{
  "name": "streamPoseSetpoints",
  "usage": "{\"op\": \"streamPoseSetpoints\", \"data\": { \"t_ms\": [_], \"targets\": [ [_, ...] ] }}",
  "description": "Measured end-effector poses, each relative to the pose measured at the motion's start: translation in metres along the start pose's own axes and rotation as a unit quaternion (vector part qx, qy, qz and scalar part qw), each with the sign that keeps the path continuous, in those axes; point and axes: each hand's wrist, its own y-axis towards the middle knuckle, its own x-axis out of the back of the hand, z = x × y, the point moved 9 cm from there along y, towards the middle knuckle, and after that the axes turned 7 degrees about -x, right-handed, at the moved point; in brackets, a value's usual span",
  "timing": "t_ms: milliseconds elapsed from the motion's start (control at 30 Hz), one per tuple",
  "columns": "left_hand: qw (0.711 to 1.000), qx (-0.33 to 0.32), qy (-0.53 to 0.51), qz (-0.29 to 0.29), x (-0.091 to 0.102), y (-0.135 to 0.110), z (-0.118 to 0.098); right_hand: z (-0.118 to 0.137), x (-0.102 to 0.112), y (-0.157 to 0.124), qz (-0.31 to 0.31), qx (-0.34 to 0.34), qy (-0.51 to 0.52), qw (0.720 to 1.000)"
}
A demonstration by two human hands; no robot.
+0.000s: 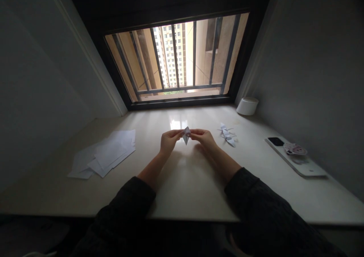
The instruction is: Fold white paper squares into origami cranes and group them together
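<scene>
1. Between our two hands, just above the middle of the pale, glossy tabletop [184, 181], we hold a small white folded paper piece [186, 134] with its point hanging downward.
2. Our left hand [168, 140] pinches the piece's left edge between thumb and fingertips. Our right hand [203, 137] pinches the right edge the same way, with its other fingers curled under.
3. We judge this to be a mid-fold step: the paper is already small and layered, and it is held in the air instead of pressed flat.
4. A further crease would call for aligned edges and a firm fingertip grip, since the piece is tiny.
5. Both forearms reach forward from dark sleeves, wrists low and close together.
6. Near our right hand lies a white folded paper crane [227, 134].
7. Well to the left sits a loose stack of white paper sheets [106, 154].
8. At far right lies a white phone [295, 160], and a white roll [247, 106] stands by the barred window [176, 55].
</scene>
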Motion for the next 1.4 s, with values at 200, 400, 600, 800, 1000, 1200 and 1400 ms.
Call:
{"op": "streamPoseSetpoints", "data": {
  "t_ms": [200,400,600,800,1000,1200,1400],
  "targets": [
    [0.997,0.042,-0.069,-0.02,0.002,0.0,0.011,-0.008,-0.001,0.004,0.006,-0.027,0.055,0.998],
    [0.999,0.005,-0.041,0.0,-0.004,-0.003,0.004,-0.01,0.004,0.003,-0.034,-0.023,0.059,0.997],
    [0.999,0.026,-0.02,0.034,-0.01,-0.005,0.008,-0.005,0.01,-0.001,-0.074,0.011,0.052,0.996],
    [0.994,0.088,-0.019,0.067,-0.014,-0.008,0.02,0.005,0.008,-0.004,-0.075,0.064,0.012,0.995],
    [0.991,0.113,-0.012,0.066,-0.012,-0.01,0.024,0.019,0.004,-0.009,-0.083,0.129,-0.152,0.977],
    [0.99,0.131,-0.011,0.057,-0.01,-0.011,0.029,0.028,0.0,-0.014,-0.077,0.172,-0.202,0.961],
    [0.991,0.134,-0.018,0.023,-0.004,-0.008,0.033,0.022,-0.006,-0.012,-0.048,0.147,-0.174,0.973]
  ]
}}
